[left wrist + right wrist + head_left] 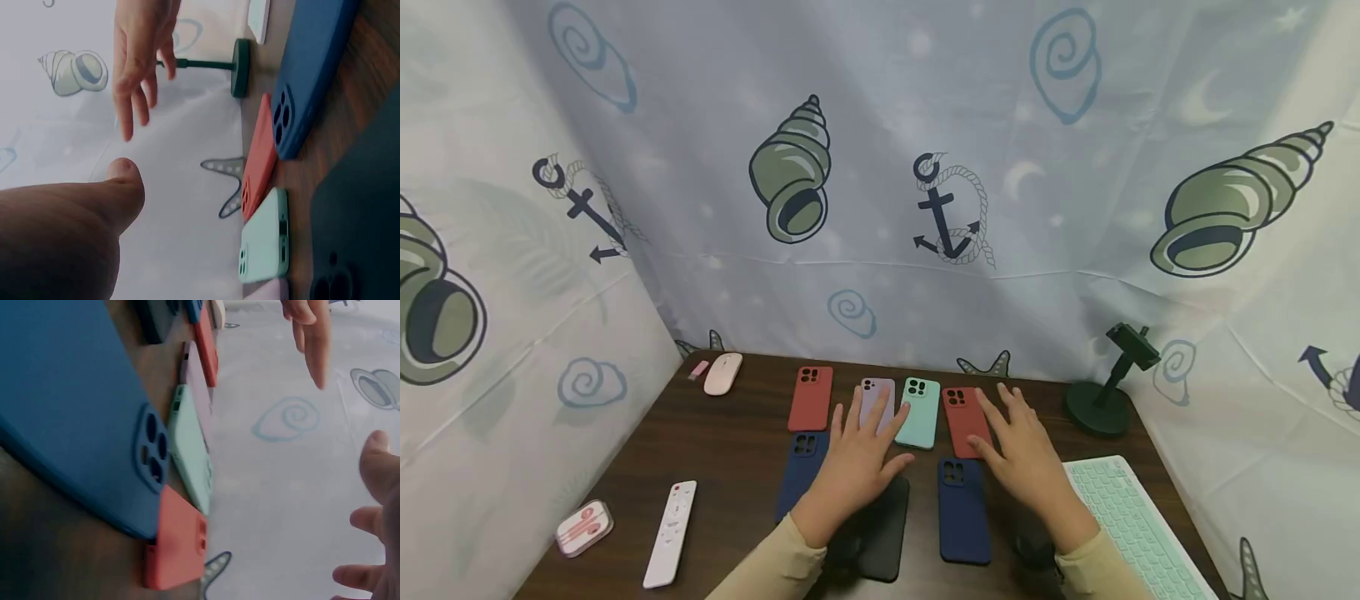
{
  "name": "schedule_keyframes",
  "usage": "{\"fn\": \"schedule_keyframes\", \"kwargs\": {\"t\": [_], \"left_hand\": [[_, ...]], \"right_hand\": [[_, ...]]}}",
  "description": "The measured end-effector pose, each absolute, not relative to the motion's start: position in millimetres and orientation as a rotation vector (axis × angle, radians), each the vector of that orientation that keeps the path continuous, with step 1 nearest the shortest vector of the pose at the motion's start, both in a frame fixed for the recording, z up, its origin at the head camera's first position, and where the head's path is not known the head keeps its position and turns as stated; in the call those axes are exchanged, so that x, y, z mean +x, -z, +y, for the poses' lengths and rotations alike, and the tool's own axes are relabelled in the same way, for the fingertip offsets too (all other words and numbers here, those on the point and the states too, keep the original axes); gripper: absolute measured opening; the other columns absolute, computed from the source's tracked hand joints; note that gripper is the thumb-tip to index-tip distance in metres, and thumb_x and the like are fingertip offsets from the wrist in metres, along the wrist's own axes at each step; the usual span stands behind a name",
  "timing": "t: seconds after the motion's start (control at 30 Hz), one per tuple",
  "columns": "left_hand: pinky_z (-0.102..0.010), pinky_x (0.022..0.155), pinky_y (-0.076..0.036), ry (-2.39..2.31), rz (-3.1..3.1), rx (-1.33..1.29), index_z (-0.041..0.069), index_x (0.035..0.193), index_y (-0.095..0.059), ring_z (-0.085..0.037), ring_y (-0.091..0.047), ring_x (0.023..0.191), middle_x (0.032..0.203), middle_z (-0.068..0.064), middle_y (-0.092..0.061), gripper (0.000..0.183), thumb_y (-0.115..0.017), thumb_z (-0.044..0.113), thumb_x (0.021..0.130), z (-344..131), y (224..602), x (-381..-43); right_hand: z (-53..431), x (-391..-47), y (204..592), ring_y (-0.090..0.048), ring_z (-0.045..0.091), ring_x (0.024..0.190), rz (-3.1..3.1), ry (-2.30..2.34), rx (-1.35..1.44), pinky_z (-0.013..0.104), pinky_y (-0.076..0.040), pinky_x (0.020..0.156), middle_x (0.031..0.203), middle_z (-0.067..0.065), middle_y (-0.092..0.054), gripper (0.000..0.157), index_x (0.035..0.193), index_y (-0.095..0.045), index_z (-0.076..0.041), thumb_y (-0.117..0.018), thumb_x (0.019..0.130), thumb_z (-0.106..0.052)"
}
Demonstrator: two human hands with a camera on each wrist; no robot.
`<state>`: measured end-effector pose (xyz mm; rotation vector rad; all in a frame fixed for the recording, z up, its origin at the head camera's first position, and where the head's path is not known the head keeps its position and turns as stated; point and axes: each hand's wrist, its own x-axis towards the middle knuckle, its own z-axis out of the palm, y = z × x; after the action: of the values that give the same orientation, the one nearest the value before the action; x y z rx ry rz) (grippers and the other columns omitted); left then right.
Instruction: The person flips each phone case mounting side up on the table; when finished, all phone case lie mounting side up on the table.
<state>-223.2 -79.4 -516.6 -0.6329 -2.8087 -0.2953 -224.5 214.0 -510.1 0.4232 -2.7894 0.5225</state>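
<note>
Both hands hover over the phone cases with fingers spread, holding nothing. In the head view my left hand [857,467] overlaps a lilac case [880,398], a blue case [797,468] and a black case [883,533], partly covering them. My right hand [1021,457] is by a red case [962,425], its fingertips overlapping that case's right edge. Between the hands lie a mint-green case [919,414] and a second blue case [964,517]. Another red case [810,400] lies back left. Both wrist views show the hands raised above the cases.
A white mouse [723,373] and a small pink stick [698,370] lie at the back left. Nearer are a white remote [671,533] and boxed pink earphones [584,528]. A dark green stand [1099,408] and a mint keyboard [1131,517] occupy the right. Patterned curtains enclose the table.
</note>
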Motion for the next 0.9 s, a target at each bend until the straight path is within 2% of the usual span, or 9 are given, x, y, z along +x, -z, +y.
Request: {"fn": "schedule_keyframes", "kwargs": {"t": [0.1, 0.27, 0.37, 0.43, 0.53, 0.63, 0.73, 0.83, 0.9], "left_hand": [[-0.070, 0.119, -0.016, 0.304, -2.815, -0.699, 0.042, 0.161, -0.016, -0.042, -0.003, 0.157, 0.173, -0.002, -0.007, 0.079, -0.050, 0.069, 0.095, -71, 518, -222], [-0.067, 0.117, -0.026, 0.376, -2.829, -0.869, 0.039, 0.161, -0.020, -0.044, -0.014, 0.156, 0.172, -0.004, -0.013, 0.076, -0.047, 0.069, 0.097, -58, 529, -219], [-0.065, 0.117, -0.029, 0.548, -2.885, -0.984, 0.038, 0.161, -0.019, -0.040, -0.014, 0.157, 0.172, -0.002, -0.011, 0.076, -0.045, 0.069, 0.097, -50, 536, -217], [-0.062, 0.117, -0.031, 0.751, -2.927, -1.036, 0.039, 0.161, -0.021, -0.036, -0.017, 0.157, 0.172, 0.000, -0.012, 0.074, -0.046, 0.068, 0.098, -45, 539, -215], [-0.058, 0.115, -0.037, 1.131, -2.920, -1.064, 0.037, 0.158, -0.029, -0.031, -0.028, 0.153, 0.167, -0.002, -0.026, 0.067, -0.050, 0.062, 0.100, -36, 543, -213], [-0.047, 0.106, -0.047, 1.519, -2.838, -1.004, 0.030, 0.150, -0.043, -0.028, -0.047, 0.139, 0.153, -0.007, -0.043, 0.055, -0.056, 0.051, 0.101, -26, 550, -210], [-0.036, 0.083, -0.054, 1.881, -2.755, -0.800, 0.018, 0.137, -0.054, -0.024, -0.062, 0.109, 0.130, -0.008, -0.057, 0.043, -0.061, 0.040, 0.101, -17, 558, -207], [-0.032, 0.067, -0.052, 2.203, -2.656, -0.544, 0.008, 0.128, -0.057, -0.020, -0.062, 0.083, 0.110, -0.007, -0.063, 0.038, -0.064, 0.032, 0.100, -10, 568, -206], [-0.034, 0.064, -0.051, 2.359, -2.565, -0.457, 0.003, 0.126, -0.056, -0.020, -0.060, 0.077, 0.103, -0.008, -0.064, 0.035, -0.065, 0.024, 0.099, -8, 576, -208]], "right_hand": [[213, -220, 515, -0.030, 0.040, 0.151, -2.784, -0.660, 0.391, 0.067, -0.035, 0.111, 0.163, 0.013, -0.031, 0.071, 0.160, -0.020, -0.043, -0.046, 0.099, -0.066], [212, -213, 529, -0.055, 0.031, 0.128, -2.769, -0.960, 0.269, 0.059, -0.047, 0.099, 0.139, 0.007, -0.052, 0.061, 0.155, -0.037, -0.037, -0.046, 0.101, -0.063], [213, -210, 540, -0.062, 0.023, 0.116, -2.778, -1.098, 0.177, 0.050, -0.051, 0.094, 0.128, 0.003, -0.060, 0.061, 0.151, -0.044, -0.030, -0.045, 0.101, -0.064], [214, -209, 547, -0.066, 0.022, 0.106, -2.789, -1.263, 0.105, 0.046, -0.055, 0.085, 0.121, 0.004, -0.063, 0.062, 0.148, -0.046, -0.027, -0.045, 0.099, -0.065], [217, -206, 557, -0.068, 0.023, 0.087, -2.772, -1.553, -0.032, 0.040, -0.056, 0.066, 0.109, 0.008, -0.068, 0.065, 0.144, -0.049, -0.022, -0.049, 0.097, -0.067], [220, -203, 567, -0.067, 0.026, 0.073, -2.730, -1.805, -0.153, 0.039, -0.053, 0.052, 0.099, 0.012, -0.068, 0.060, 0.137, -0.053, -0.019, -0.051, 0.097, -0.064], [222, -199, 577, -0.066, 0.026, 0.069, -2.727, -1.904, -0.190, 0.039, -0.052, 0.047, 0.094, 0.013, -0.067, 0.054, 0.132, -0.054, -0.015, -0.052, 0.100, -0.059], [224, -197, 584, -0.066, 0.026, 0.068, -2.716, -1.960, -0.188, 0.039, -0.052, 0.046, 0.093, 0.014, -0.066, 0.050, 0.130, -0.054, -0.013, -0.056, 0.100, -0.053], [225, -196, 588, -0.066, 0.026, 0.068, -2.706, -1.976, -0.189, 0.038, -0.052, 0.045, 0.093, 0.014, -0.066, 0.048, 0.130, -0.054, -0.012, -0.059, 0.100, -0.049]]}}
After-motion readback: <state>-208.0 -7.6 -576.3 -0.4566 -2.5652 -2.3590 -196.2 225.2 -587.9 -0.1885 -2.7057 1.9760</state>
